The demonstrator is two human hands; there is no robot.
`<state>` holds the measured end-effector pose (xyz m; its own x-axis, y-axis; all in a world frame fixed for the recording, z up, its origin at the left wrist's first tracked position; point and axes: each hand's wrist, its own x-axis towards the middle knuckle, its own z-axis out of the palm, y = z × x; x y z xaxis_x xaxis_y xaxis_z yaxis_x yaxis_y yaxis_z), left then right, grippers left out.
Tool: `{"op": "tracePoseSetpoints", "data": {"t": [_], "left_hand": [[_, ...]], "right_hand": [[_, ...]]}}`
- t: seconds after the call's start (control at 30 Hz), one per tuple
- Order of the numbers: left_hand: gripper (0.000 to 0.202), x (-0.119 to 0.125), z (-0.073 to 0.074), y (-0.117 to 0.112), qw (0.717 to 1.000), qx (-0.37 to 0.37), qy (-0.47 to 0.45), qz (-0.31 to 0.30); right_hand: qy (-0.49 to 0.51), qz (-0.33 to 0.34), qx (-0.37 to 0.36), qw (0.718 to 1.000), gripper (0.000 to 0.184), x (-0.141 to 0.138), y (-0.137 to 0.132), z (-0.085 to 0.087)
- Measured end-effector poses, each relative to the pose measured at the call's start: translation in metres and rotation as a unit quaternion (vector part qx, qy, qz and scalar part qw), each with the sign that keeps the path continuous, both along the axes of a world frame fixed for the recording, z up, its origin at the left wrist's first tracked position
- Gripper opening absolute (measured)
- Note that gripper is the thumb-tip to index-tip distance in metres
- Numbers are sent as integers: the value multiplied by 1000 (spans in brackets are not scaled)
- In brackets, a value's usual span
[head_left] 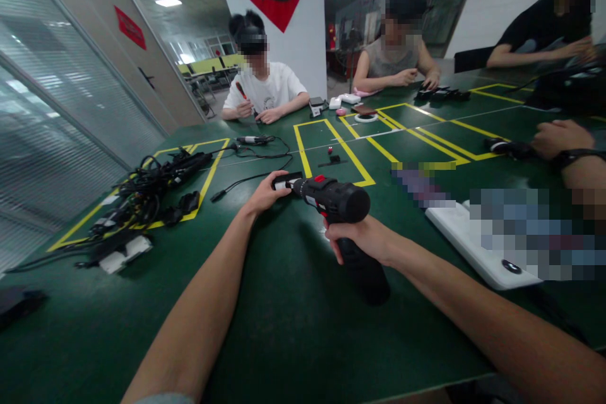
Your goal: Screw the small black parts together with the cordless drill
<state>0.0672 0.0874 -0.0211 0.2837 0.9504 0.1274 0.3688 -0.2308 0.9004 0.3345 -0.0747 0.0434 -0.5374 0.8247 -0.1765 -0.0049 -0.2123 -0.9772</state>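
Observation:
My right hand (357, 237) is wrapped round the handle of a black cordless drill (348, 201) with red details. The drill lies nearly level, its chuck pointing left and away from me. At the chuck's tip, my left hand (265, 194) grips a small black block with a pale face (283, 183), fingers curled round its left end. The drill's front end meets or nearly meets that block; I cannot tell whether a bit touches it. Just beyond, a small black part (335, 159) and a tiny red piece (330, 150) lie on the green table (284, 315).
A tangle of black cables and adapters (156, 186) covers the left side, with a loose cable (253, 173) nearer the middle. At right lies a white device (466, 243), partly blurred. Yellow tape (350, 154) marks rectangles. Several people sit around; one holds a red-handled screwdriver (242, 92).

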Motion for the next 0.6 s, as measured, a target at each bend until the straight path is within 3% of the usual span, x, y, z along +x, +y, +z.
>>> {"op": "tracePoseSetpoints", "data": {"t": [0.13, 0.33, 0.6], "left_hand": [[67, 0, 2, -2, 1000, 11, 12, -5], [43, 0, 1, 0, 998, 36, 53, 3], [37, 1, 3, -1, 995, 70, 69, 16]], "right_hand": [[-1, 5, 13, 1000, 4, 0, 1, -2], [-5, 8, 8, 1000, 6, 1, 0, 0], [5, 5, -7, 1000, 8, 1, -1, 2]]}}
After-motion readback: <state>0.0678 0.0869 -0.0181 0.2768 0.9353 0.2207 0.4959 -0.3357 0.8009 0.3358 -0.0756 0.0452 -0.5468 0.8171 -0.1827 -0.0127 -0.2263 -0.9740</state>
